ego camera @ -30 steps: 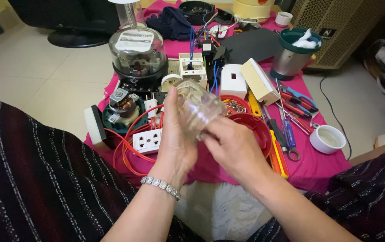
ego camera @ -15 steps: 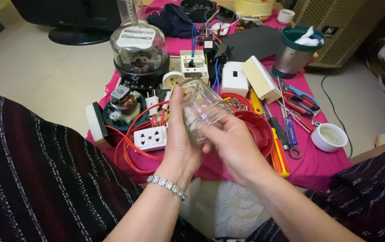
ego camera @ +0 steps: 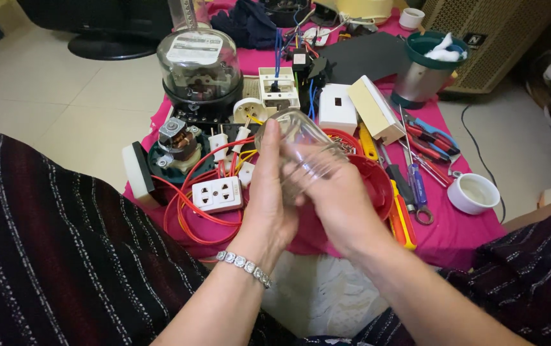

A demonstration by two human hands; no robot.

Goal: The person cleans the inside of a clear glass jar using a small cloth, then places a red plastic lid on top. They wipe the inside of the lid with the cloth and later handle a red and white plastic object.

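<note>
Socket [ego camera: 219, 194] and red wire [ego camera: 185, 214] lie at left. Left hand [ego camera: 269, 198] and right hand [ego camera: 336, 202] both clasp the glass jar [ego camera: 301, 150], now tilted more upright than a second ago, above the red tray [ego camera: 378, 186].

White socket [ego camera: 218, 194]; orange wire [ego camera: 182, 208]; white cup [ego camera: 474, 193].

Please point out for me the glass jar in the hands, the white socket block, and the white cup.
glass jar [ego camera: 298, 138]: head view, on its clear upper wall.
white socket block [ego camera: 218, 194]: head view, on its top face.
white cup [ego camera: 473, 193]: head view, on its rim.
</note>
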